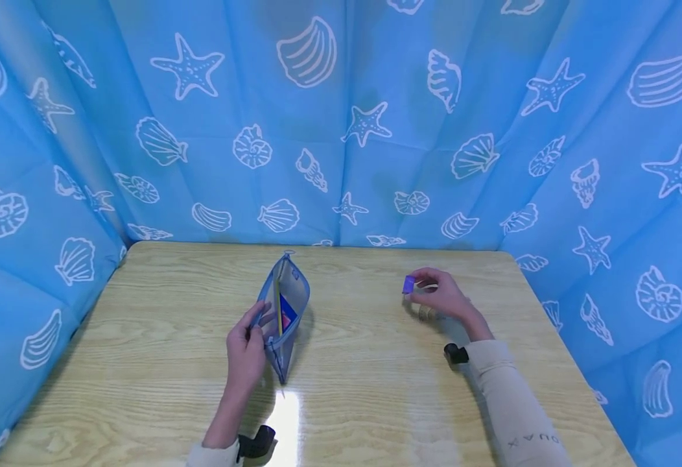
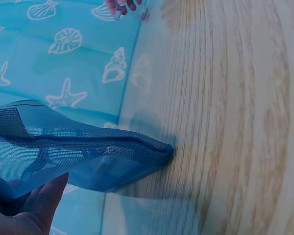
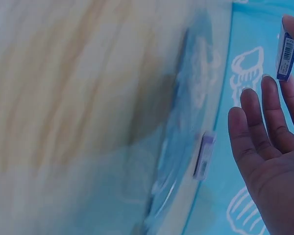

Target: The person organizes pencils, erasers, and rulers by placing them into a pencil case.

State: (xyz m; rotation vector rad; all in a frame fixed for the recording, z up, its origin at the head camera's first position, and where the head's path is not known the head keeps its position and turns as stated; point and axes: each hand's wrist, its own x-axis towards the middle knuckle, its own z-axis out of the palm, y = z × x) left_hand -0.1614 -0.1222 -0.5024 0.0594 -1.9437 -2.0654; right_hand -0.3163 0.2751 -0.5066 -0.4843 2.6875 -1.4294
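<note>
Hands (image 1: 246,353) (image 1: 445,297) on pouch (image 1: 299,297) left, box (image 1: 408,285) right

the pouch (image 1: 297,288) partly hides a blue item (image 1: 286,312), possibly a card; print on the box (image 3: 286,55) is illegible.

Head view looks down from above the counter (image 1: 364,389), facing the curtain (image 1: 323,123) beyond; closer, tilted wrist views share both.
</note>
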